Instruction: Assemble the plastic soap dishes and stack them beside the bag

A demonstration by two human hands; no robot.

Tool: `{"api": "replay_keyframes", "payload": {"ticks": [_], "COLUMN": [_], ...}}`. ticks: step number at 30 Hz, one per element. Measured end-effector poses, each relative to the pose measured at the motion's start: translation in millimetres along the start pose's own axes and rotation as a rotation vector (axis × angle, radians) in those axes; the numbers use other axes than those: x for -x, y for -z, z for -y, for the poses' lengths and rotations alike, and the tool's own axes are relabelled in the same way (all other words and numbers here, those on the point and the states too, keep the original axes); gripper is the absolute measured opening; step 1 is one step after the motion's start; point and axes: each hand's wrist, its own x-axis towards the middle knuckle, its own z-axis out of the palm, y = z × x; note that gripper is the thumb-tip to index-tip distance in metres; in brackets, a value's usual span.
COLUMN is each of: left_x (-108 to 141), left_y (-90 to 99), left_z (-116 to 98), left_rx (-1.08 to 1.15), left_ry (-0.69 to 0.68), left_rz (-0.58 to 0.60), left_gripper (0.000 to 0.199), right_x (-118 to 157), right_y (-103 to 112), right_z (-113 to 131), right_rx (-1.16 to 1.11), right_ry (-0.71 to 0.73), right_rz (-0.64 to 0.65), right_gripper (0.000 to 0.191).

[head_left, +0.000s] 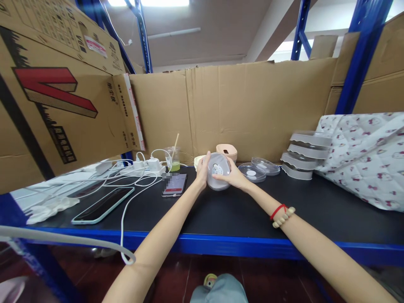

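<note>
Upright above the dark shelf top, a clear, rounded plastic container (pixel 217 182) with a white sticker faces me. My left hand (pixel 202 170) presses against its left side. On the right edge, my right hand (pixel 235 173) grips it, the thumb lying across the front near the sticker. Just behind it stands a peach-coloured object with a dark opening (pixel 227 149). A cream item is partly hidden behind my left hand. Two clear round plastic pieces, a nearer one (pixel 251 173) with a white sticker and a farther one (pixel 268 167), lie to the right.
A stack of several greyish containers (pixel 304 156) stands at right, beside a patterned cloth (pixel 369 160). Two phones (pixel 104 205), white cables, a power strip (pixel 142 167) and a cup of green liquid (pixel 174 165) are at left. Cardboard (pixel 252 109) walls the back; a blue beam (pixel 233 246) edges the front.
</note>
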Motion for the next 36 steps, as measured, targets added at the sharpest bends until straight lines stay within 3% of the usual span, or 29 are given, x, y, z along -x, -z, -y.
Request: {"api": "replay_keyframes", "payload": {"ticks": [3, 6, 11, 14, 19, 24, 30, 36], "left_x": [1.7, 2.8, 1.2, 0.3, 1.0, 2.0, 5.1, 8.0], "left_y": [0.3, 0.2, 2.2, 2.9, 0.7, 2.7, 9.0, 4.7], "left_z": [-3.0, -2.9, 2.9, 4.3, 1.5, 1.0, 2.7, 1.7], "left_rx": [-0.053, -0.044, -0.071, -0.107, -0.197, -0.337, -0.567, -0.529], "left_ry": [-0.004, -0.031, 0.016, 0.002, -0.131, -0.348, -0.585, -0.576], "left_rz": [-0.041, -0.012, 0.168, 0.205, 0.207, 0.256, 0.313, 0.304], "left_gripper": [0.039, 0.041, 0.046, 0.045, 0.037, 0.032, 0.034, 0.034], "right_x": [-1.0, -2.0, -2.2, -2.0, -2.8, -3.6, -1.5, 0.2], "right_y": [-1.4, -0.5, 2.1, 2.5, 3.4, 3.4, 3.7, 5.2], "right_z": [-1.1, 1.3, 9.4, 11.6, 9.5, 8.4, 14.5, 16.5], "right_rx": [-0.018, -0.082, -0.079, -0.076, -0.114, -0.174, -0.174, -0.124], "right_ry": [0.037, -0.022, -0.102, -0.085, -0.003, 0.063, 0.090, 0.104], "right_rz": [-0.018, -0.041, -0.171, -0.190, -0.207, -0.217, -0.251, -0.259], "right_gripper": [0.097, 0.076, 0.043, 0.035, 0.041, 0.054, 0.056, 0.058]}}
